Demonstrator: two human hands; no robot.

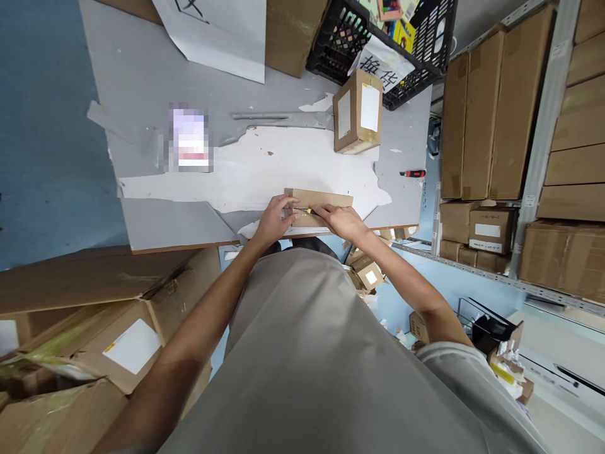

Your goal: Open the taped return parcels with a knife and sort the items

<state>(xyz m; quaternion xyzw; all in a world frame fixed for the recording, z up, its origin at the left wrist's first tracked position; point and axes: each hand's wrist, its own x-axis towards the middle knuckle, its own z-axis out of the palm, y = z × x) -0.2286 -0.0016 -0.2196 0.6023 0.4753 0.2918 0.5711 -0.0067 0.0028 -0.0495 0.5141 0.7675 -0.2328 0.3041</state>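
A flat brown cardboard box (326,198) lies at the table's front edge, right before my body. My left hand (275,221) grips its left end, with the thumb and fingers curled against the cardboard. In my right hand (341,219) is a utility knife (311,212) with a yellow and dark handle, partly covered by my fingers. Its thin tip points left across the box, toward my left hand. The underside of the box is hidden.
On the grey table (155,221) stand a labelled carton (358,113) and a black crate (340,38). A red and black cutter (413,173) lies near the right edge. Large open cartons (94,277) are at lower left; shelves with boxes (482,120) rise on the right.
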